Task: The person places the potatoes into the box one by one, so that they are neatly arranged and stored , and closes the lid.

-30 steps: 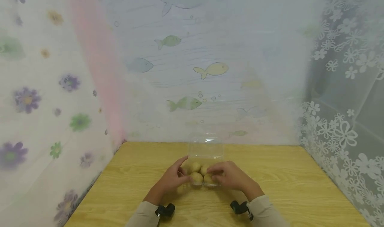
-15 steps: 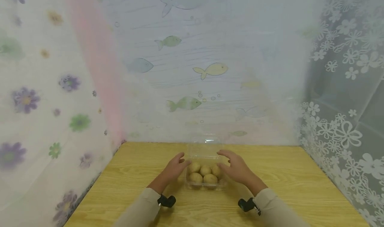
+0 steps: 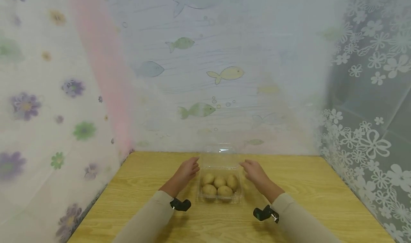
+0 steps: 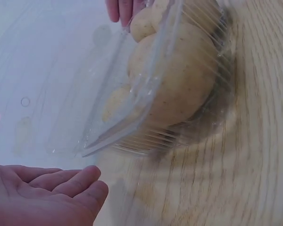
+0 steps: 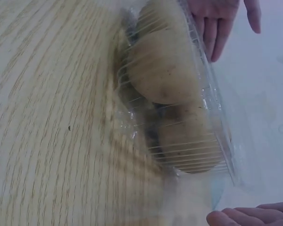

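A clear plastic clamshell box (image 3: 241, 196) stands at the middle of the table with its lid (image 3: 219, 155) raised at the back. Several potatoes (image 3: 225, 191) lie in its base, also seen through the ribbed wall in both wrist views. To the left of the box is my left hand (image 3: 187, 170), fingertips near the lid's side edge; in the left wrist view its fingers (image 4: 80, 181) are loosely extended, apart from the box. On the other side, my right hand (image 3: 255, 172) has its fingertips near the lid's right edge. Both hands hold nothing.
The wood-grain table (image 3: 154, 186) runs back to a fish-patterned sheet (image 3: 199, 75). Flower-patterned sheets hang at left (image 3: 38, 128) and right (image 3: 363, 139). A black wrist camera (image 3: 181, 204) sits at the left sleeve, another black camera (image 3: 264, 213) at the right.
The right hand has left the potatoes and moved to the right and back. My left hand has come off the box's left side and moved back, up beside the lid.
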Demonstrator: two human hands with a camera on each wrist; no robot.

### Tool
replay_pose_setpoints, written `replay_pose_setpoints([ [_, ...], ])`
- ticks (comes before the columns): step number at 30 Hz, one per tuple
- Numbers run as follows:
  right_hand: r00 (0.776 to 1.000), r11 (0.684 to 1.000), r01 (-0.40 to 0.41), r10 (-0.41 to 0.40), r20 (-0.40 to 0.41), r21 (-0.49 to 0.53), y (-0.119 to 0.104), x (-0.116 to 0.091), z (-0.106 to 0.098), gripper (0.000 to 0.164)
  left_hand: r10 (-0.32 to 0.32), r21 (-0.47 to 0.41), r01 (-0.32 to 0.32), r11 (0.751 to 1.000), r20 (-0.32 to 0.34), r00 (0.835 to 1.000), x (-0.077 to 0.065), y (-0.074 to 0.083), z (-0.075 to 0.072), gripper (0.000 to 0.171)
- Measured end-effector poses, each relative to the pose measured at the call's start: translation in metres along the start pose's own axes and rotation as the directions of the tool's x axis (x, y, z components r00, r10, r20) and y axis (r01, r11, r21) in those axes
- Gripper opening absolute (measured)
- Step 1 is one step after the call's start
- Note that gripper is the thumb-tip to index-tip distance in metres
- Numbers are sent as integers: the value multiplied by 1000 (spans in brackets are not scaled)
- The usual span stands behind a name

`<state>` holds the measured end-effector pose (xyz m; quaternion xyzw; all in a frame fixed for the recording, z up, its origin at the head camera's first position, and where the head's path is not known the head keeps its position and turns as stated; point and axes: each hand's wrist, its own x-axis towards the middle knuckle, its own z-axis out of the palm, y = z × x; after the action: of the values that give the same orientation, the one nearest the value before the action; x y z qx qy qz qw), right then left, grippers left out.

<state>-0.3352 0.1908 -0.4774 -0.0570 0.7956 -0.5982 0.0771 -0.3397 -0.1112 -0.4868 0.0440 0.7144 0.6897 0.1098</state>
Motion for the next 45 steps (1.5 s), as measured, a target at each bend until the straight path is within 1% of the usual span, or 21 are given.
replay_pose_setpoints([
  [4, 999, 990, -20, 13, 52, 137, 0, 0, -1, 69, 6, -55, -5, 998, 17, 1000, 0, 3, 0, 80],
  [9, 997, 984, -15, 2, 73, 175, -3, -2, 0, 67, 9, -117, -6, 993, 27, 1000, 1, 4, 2, 84],
  [12, 997, 984, -7, -7, 80, 179, -6, -3, 2, 69, 10, -127, -7, 992, 22, 1000, 2, 3, 4, 84],
  [17, 997, 985, 14, -28, 78, 172, -9, -5, 4, 69, 17, -94, -17, 995, 0, 1000, 3, 5, 8, 81],
  [20, 996, 985, 31, -44, 75, 171, -10, -6, 4, 69, 26, -80, -27, 996, -8, 1000, 3, 5, 9, 84],
  [24, 995, 984, 45, -59, 79, 171, -9, -6, 2, 72, 28, -62, -28, 998, 2, 1000, 2, 6, 8, 89],
  [27, 994, 987, 44, -59, 93, 157, -8, -8, 0, 75, 20, -59, -19, 998, 11, 1000, -1, 6, 7, 89],
  [32, 992, 990, 52, -66, 108, 131, -9, -12, -2, 80, 23, -46, -23, 999, 9, 1000, -5, 7, 7, 84],
  [40, 988, 990, 74, -88, 127, 117, -7, -15, -8, 79, 37, -16, -37, 999, -4, 999, -11, 9, 8, 77],
  [45, 984, 992, 75, -90, 151, 106, -6, -19, -11, 84, 53, -7, -52, 999, 29, 998, -18, 10, 7, 74],
])
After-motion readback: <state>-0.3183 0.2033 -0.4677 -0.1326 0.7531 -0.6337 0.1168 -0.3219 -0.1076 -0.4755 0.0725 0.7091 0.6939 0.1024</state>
